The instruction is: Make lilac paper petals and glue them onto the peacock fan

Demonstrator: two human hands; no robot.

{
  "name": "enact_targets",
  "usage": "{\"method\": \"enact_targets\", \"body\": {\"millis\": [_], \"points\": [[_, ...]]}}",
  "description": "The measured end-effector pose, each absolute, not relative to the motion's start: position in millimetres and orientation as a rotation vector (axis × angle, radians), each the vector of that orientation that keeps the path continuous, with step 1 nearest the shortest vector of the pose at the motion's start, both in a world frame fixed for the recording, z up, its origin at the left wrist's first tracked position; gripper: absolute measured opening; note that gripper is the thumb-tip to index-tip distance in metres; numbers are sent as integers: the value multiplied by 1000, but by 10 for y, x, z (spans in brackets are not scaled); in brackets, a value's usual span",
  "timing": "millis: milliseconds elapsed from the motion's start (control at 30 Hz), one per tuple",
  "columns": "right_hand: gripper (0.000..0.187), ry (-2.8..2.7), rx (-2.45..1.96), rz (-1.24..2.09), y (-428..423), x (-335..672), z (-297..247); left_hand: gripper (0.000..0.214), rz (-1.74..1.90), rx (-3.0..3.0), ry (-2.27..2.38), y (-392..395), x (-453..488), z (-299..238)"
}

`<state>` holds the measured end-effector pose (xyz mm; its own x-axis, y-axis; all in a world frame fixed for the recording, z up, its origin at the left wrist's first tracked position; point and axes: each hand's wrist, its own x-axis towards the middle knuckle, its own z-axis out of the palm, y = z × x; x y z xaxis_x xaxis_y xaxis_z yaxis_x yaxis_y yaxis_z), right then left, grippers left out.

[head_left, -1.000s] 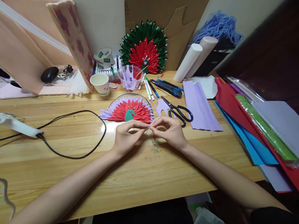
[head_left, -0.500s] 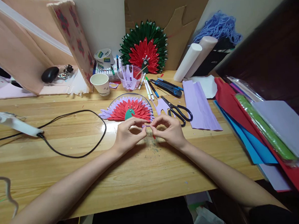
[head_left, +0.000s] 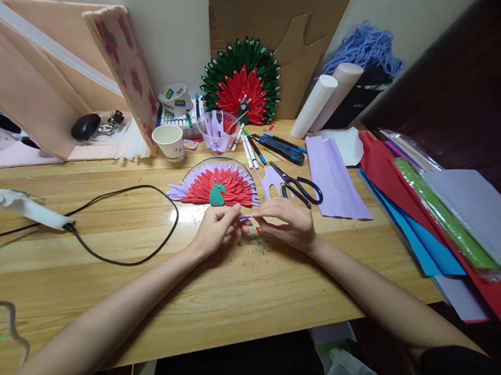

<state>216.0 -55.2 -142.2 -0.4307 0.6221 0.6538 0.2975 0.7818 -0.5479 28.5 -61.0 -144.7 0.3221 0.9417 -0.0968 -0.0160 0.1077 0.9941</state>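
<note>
Between my two hands is a small strip of purple crepe paper (head_left: 245, 217). My left hand (head_left: 219, 228) pinches one end of it with thumb and fingertips. The fingertips of my right hand (head_left: 287, 222) meet at the strip's other end. Just beyond lies a paper peacock (head_left: 217, 194) with a green body and red and purple paper feathers, on a clear round sheet. Black-handled scissors (head_left: 298, 185) rest to the right of it, touching a cut purple paper scrap (head_left: 272, 180). A tiny red scrap (head_left: 259, 230) is on the table between my hands.
A white glue gun (head_left: 26, 209) with a looping black cord lies left. Behind stand a paper cup (head_left: 169, 142), a clear bowl (head_left: 217, 134), markers (head_left: 248, 151), a utility knife (head_left: 279, 150) and a green-and-red peacock (head_left: 242, 83). Purple crepe paper (head_left: 337, 176) and coloured sheets (head_left: 409, 223) lie right.
My left hand has turned over, its fingers now curled beneath the strip. My right hand has flattened, with fingers stretched toward the strip. The purple strip shows a little more.
</note>
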Motion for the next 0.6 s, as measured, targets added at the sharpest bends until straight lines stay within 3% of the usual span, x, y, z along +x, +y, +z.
{"method": "enact_targets", "body": {"millis": [300,600], "points": [[24,-2243,-516,154,-510,2221,-1473,32,853,1290,1032,-582,263,-1454],[20,-2229,-590,177,-480,2176,-1498,26,896,1362,1026,-584,296,-1488]]}}
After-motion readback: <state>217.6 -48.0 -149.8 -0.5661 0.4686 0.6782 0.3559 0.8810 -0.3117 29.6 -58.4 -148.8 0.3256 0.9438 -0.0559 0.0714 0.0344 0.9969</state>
